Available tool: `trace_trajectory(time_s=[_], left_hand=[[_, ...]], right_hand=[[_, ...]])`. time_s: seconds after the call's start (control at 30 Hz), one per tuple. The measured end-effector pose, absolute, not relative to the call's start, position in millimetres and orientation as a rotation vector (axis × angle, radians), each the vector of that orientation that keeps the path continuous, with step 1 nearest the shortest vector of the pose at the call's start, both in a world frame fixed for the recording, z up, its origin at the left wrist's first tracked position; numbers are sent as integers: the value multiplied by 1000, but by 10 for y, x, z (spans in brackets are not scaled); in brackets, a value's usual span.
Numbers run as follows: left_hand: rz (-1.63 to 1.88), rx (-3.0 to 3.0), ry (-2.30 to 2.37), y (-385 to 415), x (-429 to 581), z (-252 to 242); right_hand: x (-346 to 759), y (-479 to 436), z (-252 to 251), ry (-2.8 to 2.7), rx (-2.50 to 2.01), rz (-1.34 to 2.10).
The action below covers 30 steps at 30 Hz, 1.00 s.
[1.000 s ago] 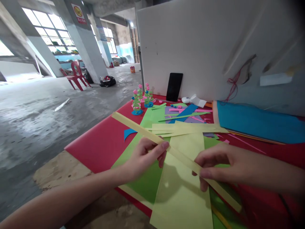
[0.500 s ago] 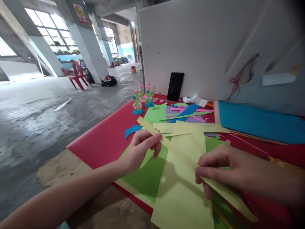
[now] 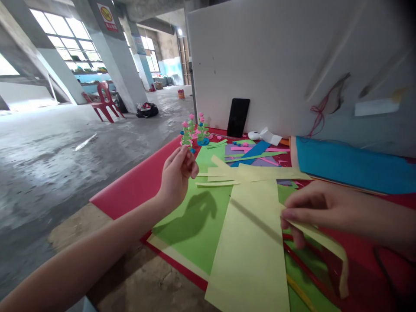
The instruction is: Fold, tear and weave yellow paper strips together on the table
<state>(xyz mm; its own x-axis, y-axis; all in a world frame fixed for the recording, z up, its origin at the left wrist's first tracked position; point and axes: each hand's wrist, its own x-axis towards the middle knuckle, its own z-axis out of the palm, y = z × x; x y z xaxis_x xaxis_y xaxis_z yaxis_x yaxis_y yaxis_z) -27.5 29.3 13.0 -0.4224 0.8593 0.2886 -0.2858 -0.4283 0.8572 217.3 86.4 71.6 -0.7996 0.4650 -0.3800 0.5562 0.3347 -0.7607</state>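
My right hand [image 3: 302, 214] pinches a long pale yellow paper strip [image 3: 334, 249], whose right part bends downward. The rest of the strip seems to reach up-left across a pale yellow sheet [image 3: 247, 251] of the same colour. Left of the strip, my left hand [image 3: 178, 175] is raised with its fingers pressed together; anything between them is too small or hidden to name. Its fingertips overlap the view of small green, pink and blue paper ornaments [image 3: 202, 130]. Beneath the pale sheet lies green paper [image 3: 195, 225].
Paper strips and scraps [image 3: 256, 151] lie at the back of the red-covered table [image 3: 130, 186]. A black phone [image 3: 238, 118] leans on the white panel [image 3: 276, 65]. Blue paper [image 3: 351, 164] is at right. A yellow pencil-like item [image 3: 300, 294] and dark scissor-like loops [image 3: 386, 268] lie near the front right.
My left hand has let go of the strip and moved left and up. My right hand has shifted slightly right and up with the strip, whose right end now droops more.
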Motion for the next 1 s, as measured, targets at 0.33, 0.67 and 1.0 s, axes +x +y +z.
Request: trace_trajectory(time_s=[0.33, 0.67, 1.0], left_hand=[[1066, 1211, 961, 100, 157, -80], [1609, 1105, 1188, 168, -42, 74], [1747, 975, 1008, 255, -156, 101]], right_hand=[[1909, 728, 346, 2486, 908, -1802], [1944, 637, 478, 2419, 998, -1821], [2156, 815, 632, 2514, 1000, -1603]])
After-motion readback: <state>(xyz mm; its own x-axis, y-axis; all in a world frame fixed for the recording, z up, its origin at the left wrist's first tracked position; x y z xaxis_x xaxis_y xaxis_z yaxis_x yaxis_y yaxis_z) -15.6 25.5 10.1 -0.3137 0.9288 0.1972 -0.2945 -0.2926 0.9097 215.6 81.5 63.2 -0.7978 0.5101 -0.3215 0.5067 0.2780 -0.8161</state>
